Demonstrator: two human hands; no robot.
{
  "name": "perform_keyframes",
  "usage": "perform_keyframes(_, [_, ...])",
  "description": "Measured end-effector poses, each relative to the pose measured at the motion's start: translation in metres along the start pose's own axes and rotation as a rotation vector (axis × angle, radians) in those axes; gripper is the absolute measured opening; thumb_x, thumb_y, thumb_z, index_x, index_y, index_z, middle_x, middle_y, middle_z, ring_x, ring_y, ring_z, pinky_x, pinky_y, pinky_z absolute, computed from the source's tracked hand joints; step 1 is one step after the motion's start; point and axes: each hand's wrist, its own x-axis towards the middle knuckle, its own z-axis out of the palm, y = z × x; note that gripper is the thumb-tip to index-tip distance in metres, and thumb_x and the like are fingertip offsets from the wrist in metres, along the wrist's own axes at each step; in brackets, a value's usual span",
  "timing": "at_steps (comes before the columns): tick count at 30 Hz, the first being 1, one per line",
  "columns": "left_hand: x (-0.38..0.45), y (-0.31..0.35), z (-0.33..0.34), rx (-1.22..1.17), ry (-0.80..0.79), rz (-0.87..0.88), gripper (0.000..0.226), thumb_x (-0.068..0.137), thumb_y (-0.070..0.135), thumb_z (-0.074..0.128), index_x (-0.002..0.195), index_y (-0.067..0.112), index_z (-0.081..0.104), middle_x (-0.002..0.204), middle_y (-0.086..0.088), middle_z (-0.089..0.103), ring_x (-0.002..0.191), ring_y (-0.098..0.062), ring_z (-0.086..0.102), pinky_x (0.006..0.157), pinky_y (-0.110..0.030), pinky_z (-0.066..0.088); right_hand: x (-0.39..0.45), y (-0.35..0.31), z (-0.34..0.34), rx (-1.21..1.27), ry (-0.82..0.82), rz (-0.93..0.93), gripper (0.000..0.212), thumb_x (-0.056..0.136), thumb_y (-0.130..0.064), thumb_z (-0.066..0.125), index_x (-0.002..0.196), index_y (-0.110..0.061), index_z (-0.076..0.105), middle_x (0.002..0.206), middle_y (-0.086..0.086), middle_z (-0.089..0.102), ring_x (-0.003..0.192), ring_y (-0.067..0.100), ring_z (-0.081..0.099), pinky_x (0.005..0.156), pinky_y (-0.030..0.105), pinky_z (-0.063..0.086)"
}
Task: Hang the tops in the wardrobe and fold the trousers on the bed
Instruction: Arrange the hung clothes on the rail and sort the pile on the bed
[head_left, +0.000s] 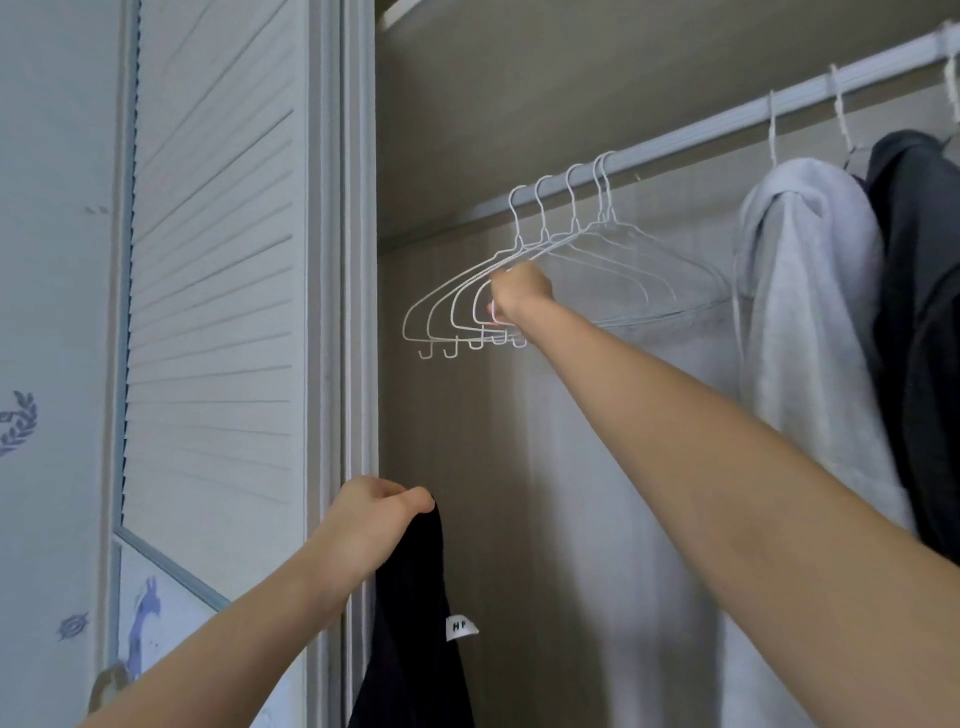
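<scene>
Low in frame, left hand (371, 512) pinches a black top (410, 623) (white label showing); right hand (519, 293) apparently grips one white wire hanger (467, 301), centre frame.

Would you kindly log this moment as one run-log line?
left hand: holds black top | right hand: grips empty white hangers on rail | hung: grey top

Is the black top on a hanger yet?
Not yet. The black top hangs bunched from the left hand, below the rail; the right hand grips the empty white wire hangers.
</scene>
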Motion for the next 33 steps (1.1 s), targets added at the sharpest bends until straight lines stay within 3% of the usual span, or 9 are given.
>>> perform_keyframes(2, [-0.002,0.002,0.0,-0.01,0.004,-0.006,0.018,0.087,0.027,0.066,0.079,0.013,0.073,0.068,-0.001,0.072,0.068,-0.017,0.069,0.054,-0.023,0.047,-0.007,-0.005,-0.009,0.041,0.008,0.026,0.02,0.094,-0.012,0.043,0.113,-0.005,0.04,0.131,0.021,0.053,0.114,0.036,0.057,0.094,0.04,0.047])
perform_keyframes(4, [-0.005,0.005,-0.002,-0.013,-0.003,-0.006,0.019,0.086,0.026,0.066,0.079,0.01,0.073,0.07,-0.004,0.073,0.073,-0.023,0.071,0.064,-0.029,0.052,-0.012,-0.012,-0.02,0.052,-0.014,0.008,0.011,0.095,-0.01,0.042,0.09,-0.016,0.033,0.136,0.023,0.047,0.121,0.036,0.052,0.097,0.042,0.045])
perform_keyframes(7, [-0.011,0.01,-0.005,-0.026,-0.026,0.006,0.026,0.085,0.024,0.065,0.084,-0.001,0.07,0.072,-0.011,0.069,0.078,-0.032,0.071,0.071,-0.037,0.054,-0.014,-0.024,-0.041,0.028,-0.012,-0.059,0.039,0.096,-0.014,0.04,0.067,-0.02,0.016,0.131,0.022,0.051,0.116,0.033,0.055,0.094,0.04,0.046])
perform_keyframes(11, [-0.026,0.013,-0.012,0.011,-0.086,0.039,0.024,0.086,0.024,0.062,0.07,0.007,0.062,0.058,-0.003,0.052,0.055,-0.018,0.058,0.059,-0.028,0.043,-0.041,-0.049,-0.063,0.116,0.077,-0.055,0.012,0.097,-0.017,0.038,0.095,-0.013,0.027,0.105,0.018,0.049,0.091,0.031,0.056,0.071,0.038,0.045])
perform_keyframes(16, [-0.046,0.017,-0.019,0.103,-0.145,0.097,0.026,0.081,0.019,0.061,0.061,0.015,0.045,0.054,0.0,0.038,0.046,-0.013,0.042,0.053,-0.025,0.031,-0.103,-0.059,-0.08,0.074,-0.014,-0.063,0.025,0.098,-0.016,0.036,0.116,0.0,0.031,0.112,0.025,0.057,0.075,0.028,0.054,0.053,0.023,0.047])
perform_keyframes(19, [-0.063,0.015,-0.026,0.172,-0.174,0.125,0.027,0.081,0.016,0.058,0.06,0.015,0.04,0.05,0.004,0.036,0.043,-0.011,0.037,0.051,-0.024,0.027,-0.156,-0.062,-0.097,0.152,-0.064,0.008,0.022,0.099,-0.014,0.034,0.117,0.0,0.033,0.101,0.019,0.051,0.055,0.018,0.042,0.025,0.009,0.02])
perform_keyframes(24, [-0.093,0.009,-0.04,0.375,-0.146,0.193,0.041,0.087,0.026,0.063,0.055,0.013,0.042,0.045,0.006,0.044,0.041,-0.008,0.044,0.042,-0.019,0.031,-0.243,-0.06,-0.132,0.051,-0.156,0.076,0.026,0.099,-0.02,0.032,0.121,-0.006,0.031,0.082,0.013,0.057,0.054,0.016,0.047,0.036,0.01,0.03])
perform_keyframes(27, [-0.107,0.005,-0.045,0.494,-0.124,0.261,0.051,0.09,0.036,0.063,0.052,0.015,0.036,0.044,0.004,0.04,0.042,-0.01,0.043,0.044,-0.022,0.031,-0.292,-0.055,-0.156,0.014,-0.21,0.071,0.016,0.093,-0.022,0.029,0.104,-0.014,0.038,0.068,0.005,0.06,0.056,0.013,0.052,0.059,0.022,0.038])
perform_keyframes(33, [-0.123,-0.005,-0.051,0.705,-0.089,0.258,0.049,0.097,0.045,0.049,0.059,0.013,0.045,0.061,-0.003,0.055,0.059,-0.022,0.056,0.059,-0.029,0.041,-0.376,-0.053,-0.217,0.218,-0.269,0.248,0.012,0.086,-0.022,0.036,0.079,-0.019,0.046,0.054,0.002,0.057,0.051,0.014,0.049,0.068,0.036,0.047])
